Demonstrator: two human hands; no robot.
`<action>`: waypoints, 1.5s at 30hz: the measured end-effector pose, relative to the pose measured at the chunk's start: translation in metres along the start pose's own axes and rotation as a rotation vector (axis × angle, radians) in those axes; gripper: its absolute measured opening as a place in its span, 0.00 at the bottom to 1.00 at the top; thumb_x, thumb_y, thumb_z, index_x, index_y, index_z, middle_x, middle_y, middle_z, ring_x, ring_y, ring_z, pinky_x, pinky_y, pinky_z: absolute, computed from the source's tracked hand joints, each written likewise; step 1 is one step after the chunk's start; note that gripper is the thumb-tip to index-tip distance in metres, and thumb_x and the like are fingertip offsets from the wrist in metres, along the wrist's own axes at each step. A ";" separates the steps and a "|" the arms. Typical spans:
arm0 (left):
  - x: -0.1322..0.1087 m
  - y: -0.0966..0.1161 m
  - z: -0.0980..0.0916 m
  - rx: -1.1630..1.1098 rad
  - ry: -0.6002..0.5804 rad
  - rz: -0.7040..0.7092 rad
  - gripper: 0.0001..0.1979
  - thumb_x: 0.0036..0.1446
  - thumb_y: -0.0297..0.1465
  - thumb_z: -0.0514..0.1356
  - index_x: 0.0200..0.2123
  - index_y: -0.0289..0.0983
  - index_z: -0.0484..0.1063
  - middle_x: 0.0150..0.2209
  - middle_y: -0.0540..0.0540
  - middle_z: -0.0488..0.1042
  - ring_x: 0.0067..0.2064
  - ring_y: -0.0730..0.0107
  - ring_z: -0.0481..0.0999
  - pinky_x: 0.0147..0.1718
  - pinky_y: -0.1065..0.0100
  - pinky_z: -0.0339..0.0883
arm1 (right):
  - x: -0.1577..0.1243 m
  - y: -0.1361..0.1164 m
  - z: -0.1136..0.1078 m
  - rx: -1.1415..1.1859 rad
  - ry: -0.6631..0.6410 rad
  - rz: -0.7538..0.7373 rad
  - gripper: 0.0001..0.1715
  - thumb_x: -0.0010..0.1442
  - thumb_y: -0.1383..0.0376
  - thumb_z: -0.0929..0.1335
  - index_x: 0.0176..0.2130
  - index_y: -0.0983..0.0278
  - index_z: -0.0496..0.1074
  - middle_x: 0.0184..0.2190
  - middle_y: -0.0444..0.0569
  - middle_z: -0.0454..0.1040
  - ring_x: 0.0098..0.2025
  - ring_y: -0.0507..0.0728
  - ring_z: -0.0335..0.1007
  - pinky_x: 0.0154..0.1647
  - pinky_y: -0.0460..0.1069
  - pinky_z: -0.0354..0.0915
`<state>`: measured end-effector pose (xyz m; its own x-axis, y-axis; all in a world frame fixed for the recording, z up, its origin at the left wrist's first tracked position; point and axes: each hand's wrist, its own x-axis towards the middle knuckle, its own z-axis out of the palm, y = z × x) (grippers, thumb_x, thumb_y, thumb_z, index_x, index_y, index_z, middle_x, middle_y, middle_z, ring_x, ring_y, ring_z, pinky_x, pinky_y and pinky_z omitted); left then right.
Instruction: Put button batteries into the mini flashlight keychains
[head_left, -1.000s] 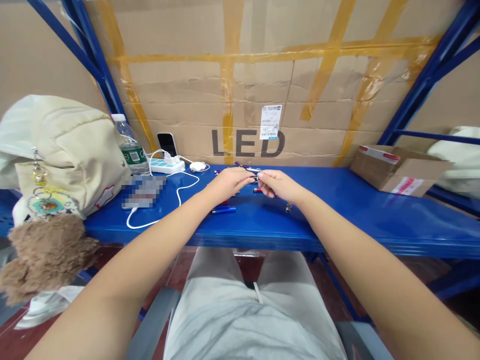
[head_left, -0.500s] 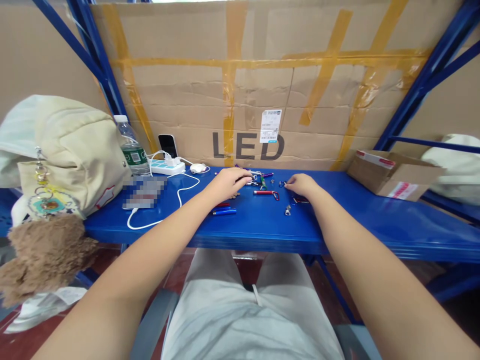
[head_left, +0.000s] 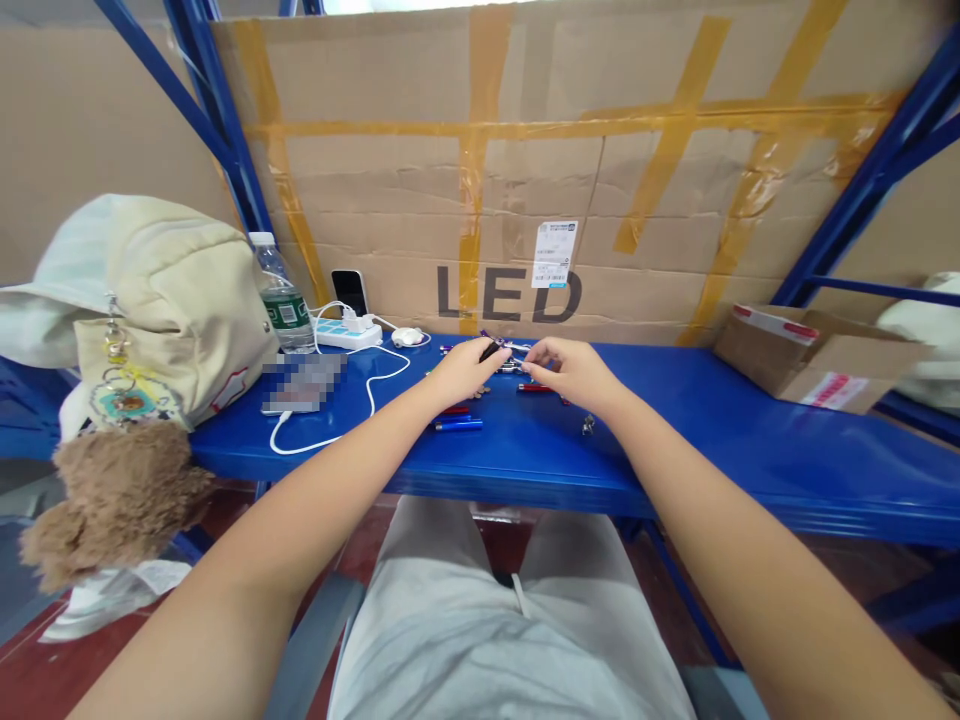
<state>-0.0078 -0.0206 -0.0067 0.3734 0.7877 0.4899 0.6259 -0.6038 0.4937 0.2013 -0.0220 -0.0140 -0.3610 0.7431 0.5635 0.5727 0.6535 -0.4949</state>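
My left hand [head_left: 466,370] is closed at the back middle of the blue table, with a small slim black piece [head_left: 489,351] showing at its fingertips. My right hand [head_left: 570,368] has come up beside it, thumb and fingers pinched together; what they grip is too small to make out. Thin silvery parts lie between and behind the fingertips. Around the hands is a loose group of small metal tubes. A blue tube [head_left: 459,425] lies in front of my left hand, close to a red tube [head_left: 454,410]. Another red tube [head_left: 532,388] is partly covered by my right hand. A small silver clip [head_left: 588,425] rests nearer the front edge.
On the left stand a cream bag [head_left: 202,300] with a furry brown charm [head_left: 135,490], a water bottle [head_left: 287,310] and a white power strip [head_left: 346,333]. A white cable [head_left: 371,395] runs across the table [head_left: 697,440]. An open cardboard box [head_left: 817,360] sits right; a large carton [head_left: 360,200] stands behind.
My right hand has moved left from the loose parts on the right to meet my left hand. A black piece now shows at my left fingertips. The view has shifted slightly.
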 end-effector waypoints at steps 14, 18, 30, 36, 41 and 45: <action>-0.001 0.002 0.002 -0.023 -0.090 -0.012 0.14 0.63 0.37 0.52 0.31 0.35 0.70 0.29 0.48 0.73 0.33 0.66 0.71 0.35 0.67 0.64 | -0.004 -0.026 0.011 -0.794 -0.213 -0.096 0.18 0.67 0.61 0.58 0.45 0.68 0.71 0.37 0.58 0.79 0.36 0.63 0.76 0.35 0.52 0.59; -0.003 0.007 0.001 0.008 -0.118 0.014 0.14 0.64 0.36 0.51 0.30 0.35 0.69 0.28 0.49 0.72 0.32 0.67 0.71 0.34 0.68 0.62 | -0.004 -0.032 0.016 -0.933 -0.229 -0.088 0.20 0.66 0.62 0.57 0.45 0.70 0.72 0.35 0.61 0.80 0.38 0.65 0.76 0.37 0.53 0.58; -0.006 0.006 0.000 -0.118 -0.258 -0.058 0.15 0.63 0.39 0.52 0.35 0.35 0.74 0.24 0.52 0.66 0.25 0.73 0.65 0.29 0.70 0.60 | -0.003 -0.036 0.010 -0.965 -0.115 0.051 0.21 0.67 0.62 0.56 0.43 0.69 0.72 0.34 0.61 0.80 0.37 0.63 0.76 0.31 0.51 0.52; -0.008 0.007 -0.002 -0.195 -0.284 -0.106 0.15 0.61 0.39 0.52 0.37 0.37 0.75 0.22 0.54 0.63 0.22 0.75 0.62 0.25 0.71 0.58 | -0.005 -0.037 0.007 -0.854 -0.177 0.029 0.18 0.69 0.62 0.56 0.42 0.66 0.71 0.38 0.57 0.80 0.39 0.62 0.75 0.32 0.50 0.51; -0.008 0.008 -0.002 -0.201 -0.295 -0.121 0.14 0.61 0.38 0.53 0.36 0.36 0.74 0.21 0.54 0.63 0.21 0.76 0.61 0.23 0.71 0.57 | -0.004 -0.033 0.008 -0.764 -0.173 0.035 0.17 0.69 0.62 0.56 0.41 0.66 0.70 0.38 0.55 0.79 0.39 0.60 0.74 0.33 0.49 0.52; -0.008 0.009 -0.001 -0.198 -0.299 -0.071 0.15 0.61 0.39 0.52 0.35 0.36 0.74 0.22 0.54 0.63 0.21 0.76 0.61 0.24 0.71 0.57 | -0.003 -0.032 0.009 -0.740 -0.164 0.051 0.17 0.69 0.62 0.56 0.41 0.66 0.70 0.37 0.56 0.79 0.38 0.60 0.73 0.33 0.49 0.52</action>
<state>-0.0059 -0.0325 -0.0058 0.5358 0.8118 0.2320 0.5239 -0.5351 0.6627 0.1775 -0.0442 -0.0059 -0.3928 0.8192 0.4179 0.9149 0.3940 0.0877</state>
